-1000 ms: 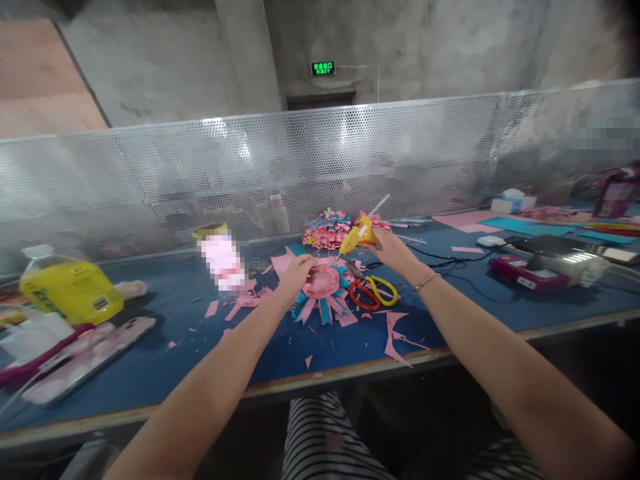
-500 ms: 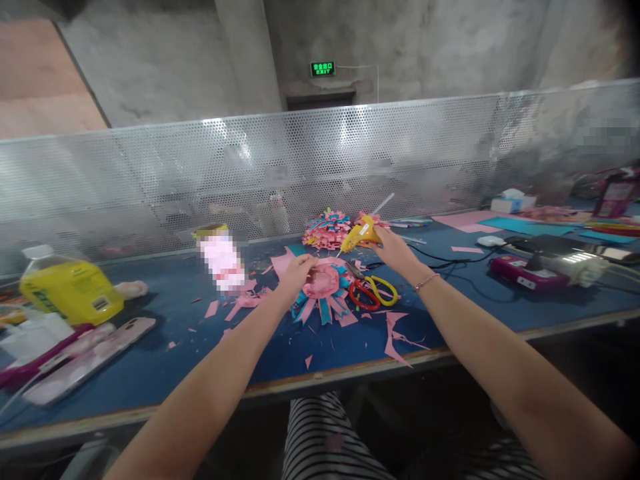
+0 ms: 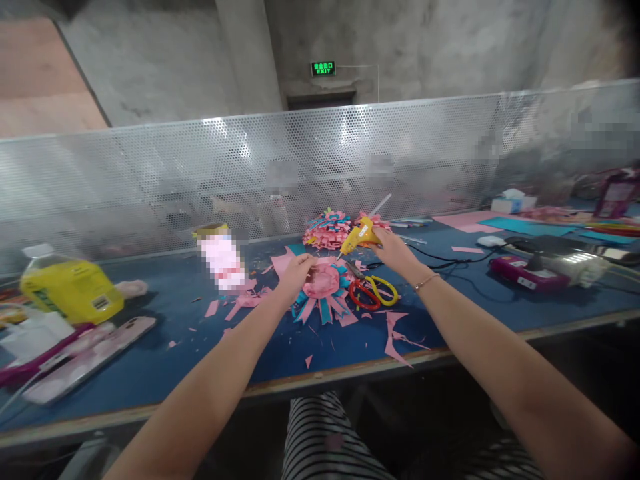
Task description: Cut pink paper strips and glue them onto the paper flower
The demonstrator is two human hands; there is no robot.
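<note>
A yellow hot glue gun (image 3: 361,236) with a clear glue stick out of its back is gripped in my right hand (image 3: 389,245). Its nozzle points down and left, close above the far right rim of a pink and blue paper rosette (image 3: 323,283). My left hand (image 3: 301,270) is at the rosette's upper left edge, fingers pinched together on its paper rim. Scissors (image 3: 373,291) with one red and one yellow handle lie right beside the rosette. Behind it sits a pile of finished-looking pink and blue paper flowers (image 3: 327,230).
Pink paper scraps (image 3: 395,339) litter the blue table (image 3: 200,353). To the left are a bottle of yellow liquid (image 3: 75,293), a phone (image 3: 90,360) and a lit upright screen (image 3: 223,261). On the right lie a purple power strip (image 3: 527,273) and cables. A perforated metal divider (image 3: 165,180) runs behind.
The glue gun has shifted very slightly down and left, its nozzle nearer the rosette's rim. My left hand stays on the rosette.
</note>
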